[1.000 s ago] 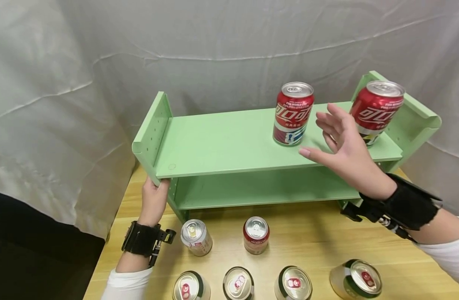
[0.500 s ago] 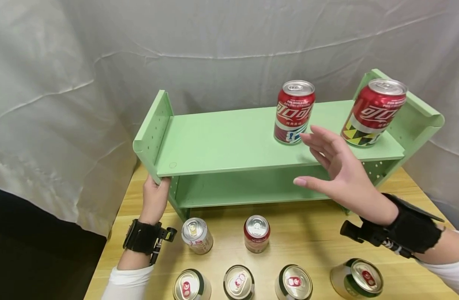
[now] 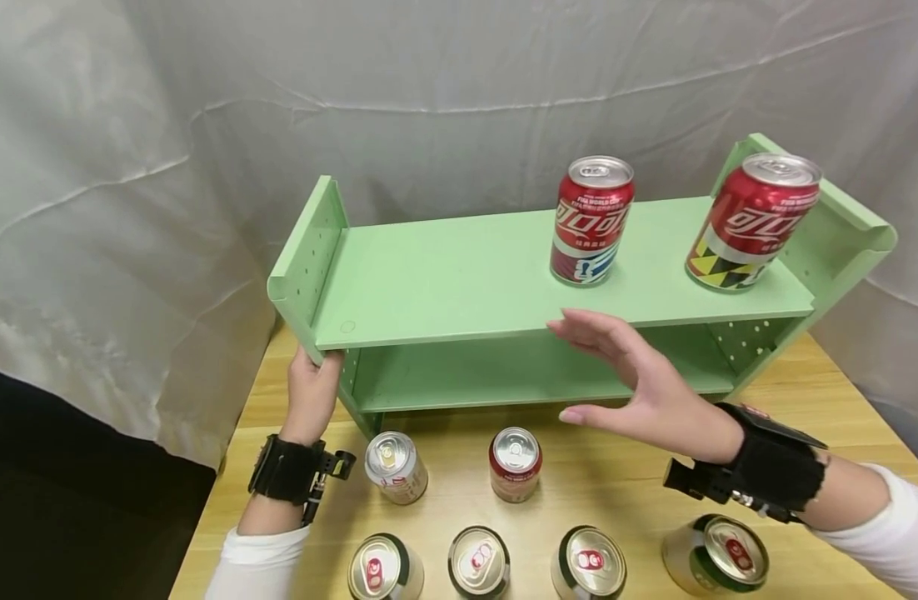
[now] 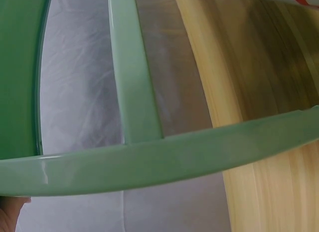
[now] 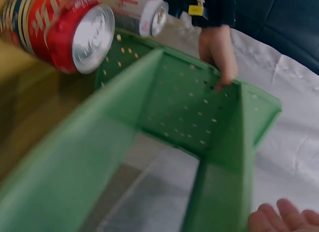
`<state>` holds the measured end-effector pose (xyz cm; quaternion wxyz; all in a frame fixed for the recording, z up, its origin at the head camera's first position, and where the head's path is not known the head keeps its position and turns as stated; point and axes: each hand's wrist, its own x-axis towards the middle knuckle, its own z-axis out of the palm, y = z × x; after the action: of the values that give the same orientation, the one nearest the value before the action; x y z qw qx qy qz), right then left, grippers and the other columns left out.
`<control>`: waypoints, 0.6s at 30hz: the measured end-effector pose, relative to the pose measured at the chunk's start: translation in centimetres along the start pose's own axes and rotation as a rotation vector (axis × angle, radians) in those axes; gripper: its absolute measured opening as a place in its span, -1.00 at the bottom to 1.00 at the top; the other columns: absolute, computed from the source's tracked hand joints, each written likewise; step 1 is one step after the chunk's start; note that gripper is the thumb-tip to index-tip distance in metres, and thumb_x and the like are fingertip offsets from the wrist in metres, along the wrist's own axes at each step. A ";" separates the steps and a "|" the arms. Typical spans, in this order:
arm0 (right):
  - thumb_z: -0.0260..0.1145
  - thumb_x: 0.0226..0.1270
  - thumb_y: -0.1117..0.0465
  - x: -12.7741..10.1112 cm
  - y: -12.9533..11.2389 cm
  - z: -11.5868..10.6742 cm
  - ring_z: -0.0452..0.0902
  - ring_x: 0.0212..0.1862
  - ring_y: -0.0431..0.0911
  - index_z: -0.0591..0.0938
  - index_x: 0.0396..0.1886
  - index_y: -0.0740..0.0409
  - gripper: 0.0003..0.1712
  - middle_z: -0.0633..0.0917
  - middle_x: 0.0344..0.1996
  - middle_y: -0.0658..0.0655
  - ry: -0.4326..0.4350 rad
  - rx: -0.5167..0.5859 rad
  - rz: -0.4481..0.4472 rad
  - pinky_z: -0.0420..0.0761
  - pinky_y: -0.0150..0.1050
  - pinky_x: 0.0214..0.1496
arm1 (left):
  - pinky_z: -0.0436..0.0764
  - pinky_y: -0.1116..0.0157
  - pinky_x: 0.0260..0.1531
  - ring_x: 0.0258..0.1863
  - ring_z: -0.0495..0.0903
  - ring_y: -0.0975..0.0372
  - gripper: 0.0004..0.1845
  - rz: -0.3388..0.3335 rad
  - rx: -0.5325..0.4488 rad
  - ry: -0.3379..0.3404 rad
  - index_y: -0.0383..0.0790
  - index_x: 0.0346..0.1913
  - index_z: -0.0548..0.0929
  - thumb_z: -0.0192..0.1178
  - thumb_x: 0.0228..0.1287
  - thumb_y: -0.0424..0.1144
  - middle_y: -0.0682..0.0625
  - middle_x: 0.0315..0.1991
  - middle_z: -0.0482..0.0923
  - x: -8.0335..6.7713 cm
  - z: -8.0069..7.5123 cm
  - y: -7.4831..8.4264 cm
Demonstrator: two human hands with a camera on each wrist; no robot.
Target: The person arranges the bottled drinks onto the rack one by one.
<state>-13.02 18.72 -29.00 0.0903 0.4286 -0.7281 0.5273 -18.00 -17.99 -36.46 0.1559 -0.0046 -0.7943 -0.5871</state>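
A green two-tier metal shelf (image 3: 429, 283) stands on the wooden table. My left hand (image 3: 313, 396) grips the edge of its left side panel, just under the upper board; the right wrist view shows this hand (image 5: 219, 57) with fingertips over the panel's edge. My right hand (image 3: 639, 375) is in front of the shelf, fingers spread and thumb apart, with nothing between them. Two red cola cans stand upright on the upper board: one can (image 3: 590, 221) right of the middle, the other can (image 3: 755, 221) by the right side panel.
On the table before the shelf stand a silver-white can (image 3: 396, 468) and a red can (image 3: 515, 465). Nearer me is a row of several gold-topped cans (image 3: 590, 562). A grey-white curtain (image 3: 444, 108) hangs behind. The table's left edge (image 3: 204, 517) borders a dark area.
My right hand has moved down and left, away from the red can at the right end to the front of the shelf. The left hand keeps its grip.
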 end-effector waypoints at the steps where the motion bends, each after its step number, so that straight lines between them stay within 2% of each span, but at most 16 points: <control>1: 0.45 -0.24 0.64 -0.1 0.4 0.2 0.29 0.32 -0.13 0.15 0.36 0.44 0.07 0.39 0.27 0.27 -0.016 0.022 -0.006 0.27 -0.36 0.32 | 0.39 0.18 0.09 -0.01 0.40 0.21 -0.63 -0.001 -0.001 0.000 -0.20 0.23 0.41 -0.04 0.42 -0.21 -0.15 0.08 0.47 0.0 0.0 0.0; 5: 0.45 -0.14 0.57 -0.8 1.7 0.7 0.27 0.33 -0.17 0.13 0.37 0.40 0.04 0.38 0.29 0.24 -0.088 0.040 0.057 0.26 -0.36 0.33 | 0.38 0.13 0.14 0.06 0.41 0.17 -0.62 -0.004 -0.006 0.001 -0.19 0.23 0.41 -0.03 0.41 -0.21 -0.16 0.12 0.47 0.1 -0.1 -0.1; 9: 0.48 -0.10 0.48 -1.3 2.8 1.2 0.24 0.35 -0.19 0.09 0.40 0.34 0.07 0.34 0.29 0.34 -0.149 0.028 0.118 0.24 -0.38 0.33 | 0.37 0.10 0.15 0.08 0.42 0.13 -0.62 -0.005 -0.003 0.005 -0.18 0.24 0.41 -0.02 0.41 -0.19 -0.16 0.13 0.47 0.1 -0.1 -0.2; 13: 0.51 -0.09 0.40 -1.8 3.8 1.6 0.19 0.37 -0.21 0.07 0.41 0.31 0.10 0.31 0.31 0.36 -0.217 0.025 0.116 0.21 -0.38 0.35 | 0.38 0.11 0.13 0.06 0.42 0.14 -0.62 -0.006 -0.007 0.011 -0.19 0.22 0.41 -0.02 0.42 -0.17 -0.17 0.11 0.47 0.0 0.0 -0.1; 18: 0.54 -0.10 0.27 -2.2 4.9 2.2 0.15 0.38 -0.23 0.10 0.40 0.32 0.10 0.30 0.33 0.31 -0.292 -0.033 0.082 0.16 -0.39 0.37 | 0.40 0.16 0.09 -0.01 0.43 0.18 -0.62 0.005 0.001 0.012 -0.20 0.22 0.42 -0.02 0.41 -0.18 -0.17 0.07 0.49 0.3 0.1 -0.1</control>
<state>-14.47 18.42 -34.59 -0.0309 0.4691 -0.7590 0.4505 -18.30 -17.94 -36.48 0.1619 -0.0032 -0.7939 -0.5861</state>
